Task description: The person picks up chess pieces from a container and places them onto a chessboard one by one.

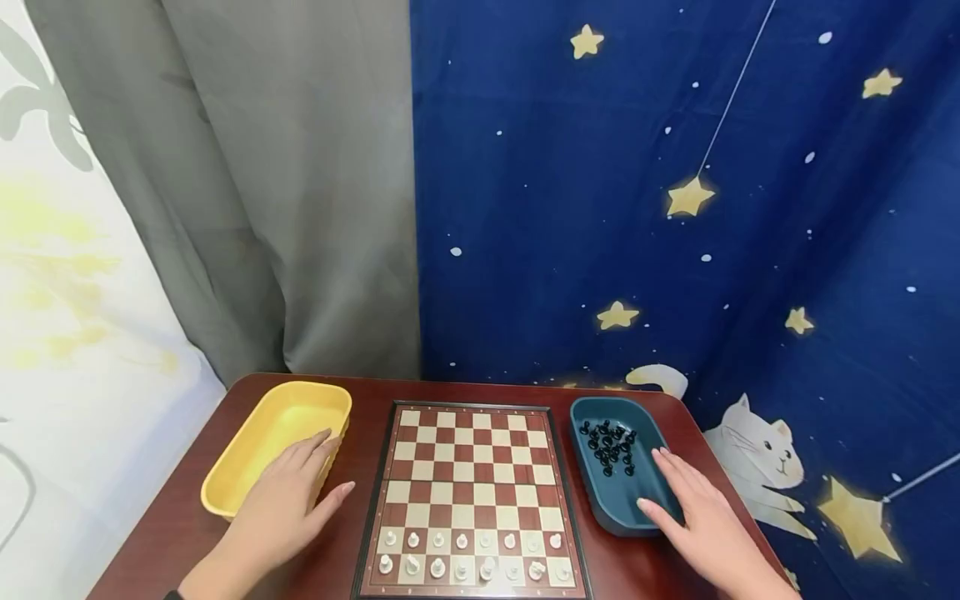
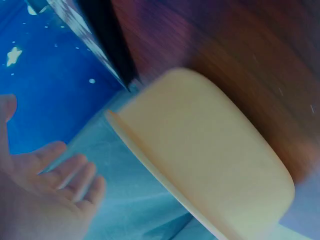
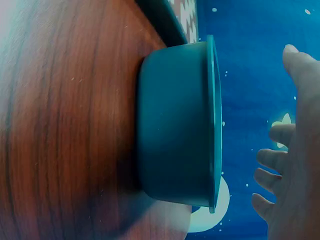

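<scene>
No legible text, label, brand, number or sign appears in any of the three views. The chessboard (image 1: pixel 471 498) carries tiny marks along its dark border, where coordinates might stand, but they are too small to read. The blue backdrop (image 1: pixel 675 208) bears only printed stars and a cat figure, with no lettering. The yellow tray (image 1: pixel 247 467) and the teal tray (image 1: pixel 600 508) show plain, unmarked walls.

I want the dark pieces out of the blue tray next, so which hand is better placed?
Probably the right hand: it hovers open over the blue tray holding the black pieces, while the left hand is across the chessboard.
</scene>
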`<action>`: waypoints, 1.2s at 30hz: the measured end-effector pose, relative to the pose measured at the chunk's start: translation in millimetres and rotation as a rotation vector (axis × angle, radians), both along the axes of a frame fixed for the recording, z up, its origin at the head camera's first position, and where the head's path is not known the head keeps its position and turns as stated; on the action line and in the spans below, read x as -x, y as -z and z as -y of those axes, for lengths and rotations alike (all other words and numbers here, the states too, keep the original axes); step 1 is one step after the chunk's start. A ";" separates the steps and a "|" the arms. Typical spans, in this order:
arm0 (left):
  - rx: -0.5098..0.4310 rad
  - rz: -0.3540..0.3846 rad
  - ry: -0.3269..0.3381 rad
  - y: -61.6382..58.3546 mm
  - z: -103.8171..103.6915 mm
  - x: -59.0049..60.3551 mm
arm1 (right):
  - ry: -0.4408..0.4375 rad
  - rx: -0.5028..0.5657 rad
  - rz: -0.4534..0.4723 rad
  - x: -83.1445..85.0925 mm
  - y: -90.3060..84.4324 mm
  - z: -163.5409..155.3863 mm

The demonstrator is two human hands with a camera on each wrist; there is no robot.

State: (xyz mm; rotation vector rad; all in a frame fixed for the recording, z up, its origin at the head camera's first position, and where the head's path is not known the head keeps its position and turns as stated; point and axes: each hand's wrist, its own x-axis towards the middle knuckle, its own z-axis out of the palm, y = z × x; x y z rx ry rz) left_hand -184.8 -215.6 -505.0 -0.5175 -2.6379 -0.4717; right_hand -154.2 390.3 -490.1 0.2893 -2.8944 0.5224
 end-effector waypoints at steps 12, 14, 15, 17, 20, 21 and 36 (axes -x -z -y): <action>-0.118 0.249 -0.034 -2.7 -27.6 -27.6 | 0.026 0.040 -0.077 36.2 -14.9 -20.7; -0.130 0.315 -0.044 3.3 -29.8 -29.0 | 0.012 0.014 -0.085 49.7 -18.0 -21.7; -0.139 0.347 -0.047 6.5 -30.7 -29.2 | -0.005 0.002 -0.090 57.3 -20.0 -21.8; -0.168 0.399 -0.055 13.2 -32.0 -29.2 | -0.038 -0.044 -0.096 72.8 -23.0 -22.0; -0.218 0.475 -0.060 23.3 -33.1 -28.7 | -0.091 -0.114 -0.075 94.8 -24.7 -22.0; -0.238 0.500 -0.061 26.8 -33.5 -28.2 | -0.108 -0.144 -0.065 101.5 -24.1 -22.1; -0.665 0.818 0.024 43.8 -39.2 -18.6 | -0.188 -0.554 0.046 164.4 -6.8 -6.1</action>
